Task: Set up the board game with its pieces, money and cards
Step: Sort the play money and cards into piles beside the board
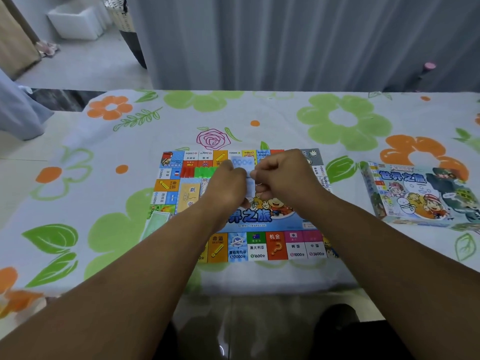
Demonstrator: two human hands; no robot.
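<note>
The colourful game board (259, 245) lies flat in the middle of the table. Above its centre my left hand (226, 185) and my right hand (283, 172) meet, both closed on a pale blue stack of cards (245, 165) held between them. Red pieces (187, 172) and green pieces (205, 172) sit in rows on the board's far left part, just left of my left hand. A yellow card pile (189, 196) rests on the board below them. A pale green sheet of money (155, 223) lies at the board's left edge, partly hidden by my left forearm.
The game box (420, 196) lies on the table to the right of the board. The floral tablecloth (337, 120) covers the table. Grey curtains hang behind the far edge, and white bins stand on the floor at the back left.
</note>
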